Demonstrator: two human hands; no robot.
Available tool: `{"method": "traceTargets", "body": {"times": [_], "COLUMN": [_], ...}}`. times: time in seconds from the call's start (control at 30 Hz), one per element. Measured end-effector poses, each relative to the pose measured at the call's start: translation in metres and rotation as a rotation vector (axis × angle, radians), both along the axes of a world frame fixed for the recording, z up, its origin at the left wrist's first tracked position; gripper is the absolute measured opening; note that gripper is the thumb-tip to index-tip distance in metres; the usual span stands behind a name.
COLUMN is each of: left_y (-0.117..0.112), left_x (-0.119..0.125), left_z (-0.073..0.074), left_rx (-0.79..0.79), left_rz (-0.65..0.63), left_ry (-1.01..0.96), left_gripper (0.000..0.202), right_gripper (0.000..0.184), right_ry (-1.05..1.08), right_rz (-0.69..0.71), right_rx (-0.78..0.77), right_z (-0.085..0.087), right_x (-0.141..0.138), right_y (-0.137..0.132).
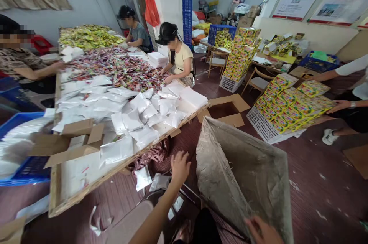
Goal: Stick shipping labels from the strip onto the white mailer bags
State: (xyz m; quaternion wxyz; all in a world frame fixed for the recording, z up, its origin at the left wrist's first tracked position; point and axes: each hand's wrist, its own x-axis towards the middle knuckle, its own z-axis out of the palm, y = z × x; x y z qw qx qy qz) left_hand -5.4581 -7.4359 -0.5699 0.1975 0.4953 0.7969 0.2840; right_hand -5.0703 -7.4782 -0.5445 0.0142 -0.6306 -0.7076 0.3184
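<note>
A large grey-beige cloth-lined bin [214, 175] stands in front of me, its top open and its inside bare where I can see it. My right hand [263, 230] is closed on the bin's near rim, partly cut off by the bottom edge of the view. My left hand [180, 165] reaches forward in the air with its fingers apart and nothing in it, between the bin and the table. Below and left of it, white sealed packets [143, 178] lie low by the table's edge. More white packets [132, 121] are heaped on the wooden-edged table [94, 182].
An open carton [83, 142] sits on the table's near corner, and another open carton [230, 102] lies on the floor. Co-workers sit around the table. Stacked yellow boxes [290, 106] are at the right, with another person's hands on them. A stool [129, 225] is below me.
</note>
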Motion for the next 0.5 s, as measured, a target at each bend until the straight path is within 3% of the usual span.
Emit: {"method": "traceTargets", "body": {"times": [0.1, 0.17, 0.23, 0.33, 0.43, 0.5], "left_y": [-0.022, -0.026, -0.024, -0.015, -0.009, -0.008], "left_x": [-0.013, -0.018, -0.019, -0.020, -0.021, -0.024], "left_z": [-0.020, -0.035, -0.047, -0.056, -0.057, -0.056], "left_rx": [0.021, -0.013, -0.043, -0.064, -0.058, -0.042], "left_rz": [0.403, 0.548, 0.618, 0.660, 0.638, 0.588], "left_ry": [-0.089, -0.213, -0.353, -0.562, -0.759, -0.876], "left_gripper": [0.051, 0.054, 0.054, 0.056, 0.060, 0.059], "right_gripper": [0.049, 0.043, 0.032, 0.041, 0.047, 0.042], "right_ry": [-0.023, -0.096, -0.109, -0.006, 0.147, 0.243], "right_rz": [-0.041, 0.089, 0.236, 0.419, 0.619, 0.737], "right_rx": [-0.042, -0.112, -0.179, -0.218, -0.228, -0.236], "right_z": [0.007, 0.001, -0.006, -0.006, 0.003, 0.002], "right_x": [-0.061, -0.102, -0.136, -0.175, -0.218, -0.253], "right_y": [0.076, 0.119, 0.145, 0.151, 0.131, 0.113]}}
